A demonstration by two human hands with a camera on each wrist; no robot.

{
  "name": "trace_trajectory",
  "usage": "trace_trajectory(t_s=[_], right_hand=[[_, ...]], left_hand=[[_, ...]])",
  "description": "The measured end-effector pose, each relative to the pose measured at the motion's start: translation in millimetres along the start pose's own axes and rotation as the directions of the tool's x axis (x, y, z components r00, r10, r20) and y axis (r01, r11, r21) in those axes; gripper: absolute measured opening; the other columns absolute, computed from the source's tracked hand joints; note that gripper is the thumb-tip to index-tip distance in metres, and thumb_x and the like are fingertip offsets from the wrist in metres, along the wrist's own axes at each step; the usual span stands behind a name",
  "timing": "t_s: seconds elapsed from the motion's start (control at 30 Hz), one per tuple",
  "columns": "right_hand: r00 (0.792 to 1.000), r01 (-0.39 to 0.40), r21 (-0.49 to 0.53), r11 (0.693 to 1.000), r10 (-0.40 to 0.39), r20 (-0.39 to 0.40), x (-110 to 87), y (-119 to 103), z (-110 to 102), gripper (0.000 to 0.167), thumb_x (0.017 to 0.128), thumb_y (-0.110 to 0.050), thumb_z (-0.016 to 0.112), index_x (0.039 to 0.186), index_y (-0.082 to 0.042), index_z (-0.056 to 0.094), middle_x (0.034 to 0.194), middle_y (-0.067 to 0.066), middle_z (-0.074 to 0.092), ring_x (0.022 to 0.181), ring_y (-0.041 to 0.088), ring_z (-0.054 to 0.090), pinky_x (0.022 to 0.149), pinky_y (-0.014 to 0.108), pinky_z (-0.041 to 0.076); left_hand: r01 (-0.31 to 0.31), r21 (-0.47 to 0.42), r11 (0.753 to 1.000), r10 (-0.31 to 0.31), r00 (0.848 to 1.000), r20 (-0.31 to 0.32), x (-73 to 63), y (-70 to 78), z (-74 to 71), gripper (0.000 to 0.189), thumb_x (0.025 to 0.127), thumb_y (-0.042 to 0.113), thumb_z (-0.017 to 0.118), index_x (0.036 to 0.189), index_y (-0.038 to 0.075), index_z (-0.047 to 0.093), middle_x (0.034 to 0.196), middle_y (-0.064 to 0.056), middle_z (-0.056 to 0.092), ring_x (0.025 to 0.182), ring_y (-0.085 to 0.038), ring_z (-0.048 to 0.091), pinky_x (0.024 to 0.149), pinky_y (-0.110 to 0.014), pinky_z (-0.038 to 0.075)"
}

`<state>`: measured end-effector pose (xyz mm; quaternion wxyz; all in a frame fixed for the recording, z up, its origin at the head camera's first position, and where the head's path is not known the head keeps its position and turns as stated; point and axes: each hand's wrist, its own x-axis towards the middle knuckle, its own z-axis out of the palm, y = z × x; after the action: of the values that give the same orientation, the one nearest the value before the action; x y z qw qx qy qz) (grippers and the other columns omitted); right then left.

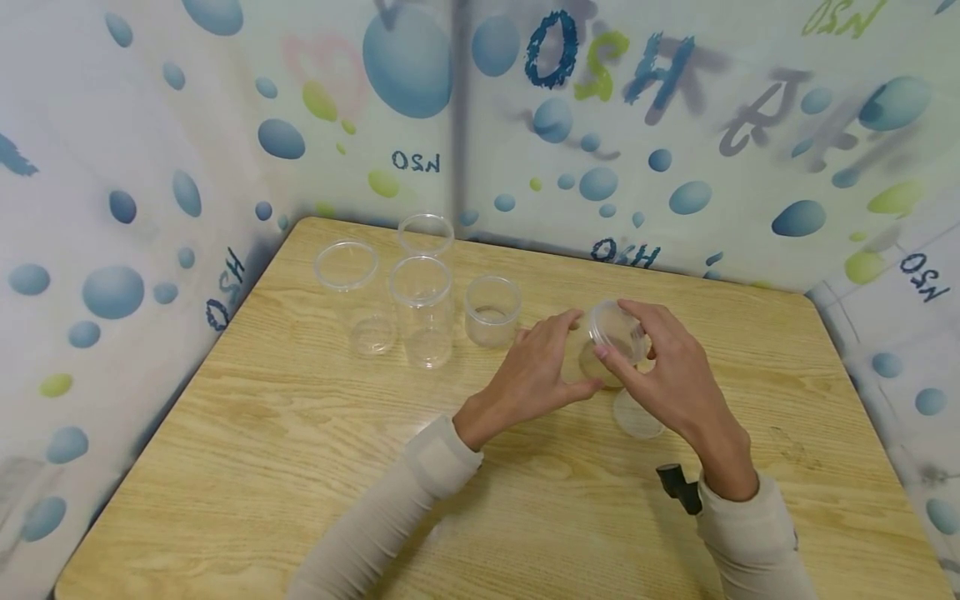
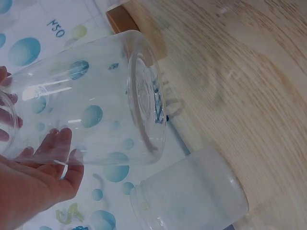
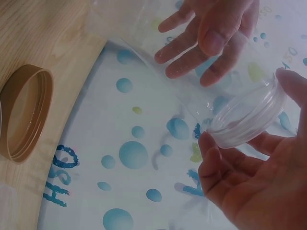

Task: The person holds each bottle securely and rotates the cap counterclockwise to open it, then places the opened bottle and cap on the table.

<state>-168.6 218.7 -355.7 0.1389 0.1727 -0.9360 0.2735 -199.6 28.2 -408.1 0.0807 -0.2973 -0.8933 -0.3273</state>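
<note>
A clear plastic jar (image 1: 617, 327) is between both hands over the table, tilted, with a ridged round rim (image 3: 249, 125). My right hand (image 1: 678, 375) grips that rim, thumb on one side and fingers on the other. My left hand (image 1: 536, 362) curves around the jar's side, its thumb and fingers apart; some of its fingers (image 3: 184, 52) show through the clear wall in the right wrist view. In the left wrist view the clear jar (image 2: 91, 105) lies across the picture, the left hand (image 2: 33, 189) touching it near the rim. The jar looks see-through and empty.
Tall clear containers (image 1: 427, 321) stand at the back left of the wooden table (image 1: 285, 467). Beside them is a short clear container (image 1: 492, 315). A thin clear disc (image 1: 639, 415) lies below the right hand. A brown ring-shaped lid (image 3: 14, 120) shows in the right wrist view.
</note>
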Motion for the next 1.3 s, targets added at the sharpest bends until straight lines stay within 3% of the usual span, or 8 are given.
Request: trace_trajectory(t_s=[0.4, 0.67, 1.07, 1.3], right_hand=[[0.999, 0.043, 0.068, 0.997, -0.042, -0.018, -2.0, 2.7, 0.3, 0.053, 0.092, -0.025, 0.07, 0.139, -0.007, 0.053, 0.136, 0.015, 0.056, 0.105, 0.027, 0.056, 0.072, 0.041, 0.047], [0.997, 0.07, 0.142, 0.987, -0.071, 0.002, -1.7, 2.8, -3.4, 0.057, 0.091, -0.019, 0.071, 0.143, -0.009, 0.051, 0.143, 0.014, 0.051, 0.122, 0.034, 0.053, 0.082, 0.056, 0.051], [0.995, 0.085, 0.178, 0.98, -0.091, 0.028, -0.8, 2.6, -7.2, 0.058, 0.09, -0.014, 0.071, 0.144, -0.01, 0.05, 0.149, 0.012, 0.047, 0.132, 0.035, 0.047, 0.091, 0.06, 0.047], [0.995, 0.052, 0.175, 0.983, -0.066, 0.073, -0.5, 1.2, -9.5, 0.068, 0.092, -0.018, 0.069, 0.152, -0.011, 0.037, 0.145, 0.015, 0.049, 0.12, 0.031, 0.053, 0.087, 0.052, 0.046]], left_hand=[[0.045, -0.055, 0.997, -0.043, 0.998, 0.035, -0.2, 1.9, -2.2, 0.089, 0.08, 0.045, 0.079, 0.148, 0.007, 0.036, 0.135, -0.006, 0.057, 0.126, -0.019, 0.053, 0.097, -0.046, 0.042], [0.039, -0.074, 0.997, -0.037, 0.999, 0.03, 0.1, 1.8, -2.3, 0.088, 0.08, 0.045, 0.079, 0.147, 0.007, 0.037, 0.133, -0.007, 0.059, 0.124, -0.02, 0.054, 0.095, -0.046, 0.043], [0.025, -0.112, 0.993, -0.023, 1.0, 0.02, -0.6, 0.9, -0.8, 0.089, 0.08, 0.042, 0.08, 0.147, 0.005, 0.035, 0.133, -0.01, 0.06, 0.122, -0.02, 0.055, 0.095, -0.046, 0.043], [0.02, -0.12, 0.993, -0.018, 1.0, 0.018, -0.8, 0.6, -1.3, 0.089, 0.081, 0.042, 0.08, 0.148, 0.005, 0.034, 0.133, -0.012, 0.059, 0.123, -0.021, 0.055, 0.096, -0.047, 0.043]])
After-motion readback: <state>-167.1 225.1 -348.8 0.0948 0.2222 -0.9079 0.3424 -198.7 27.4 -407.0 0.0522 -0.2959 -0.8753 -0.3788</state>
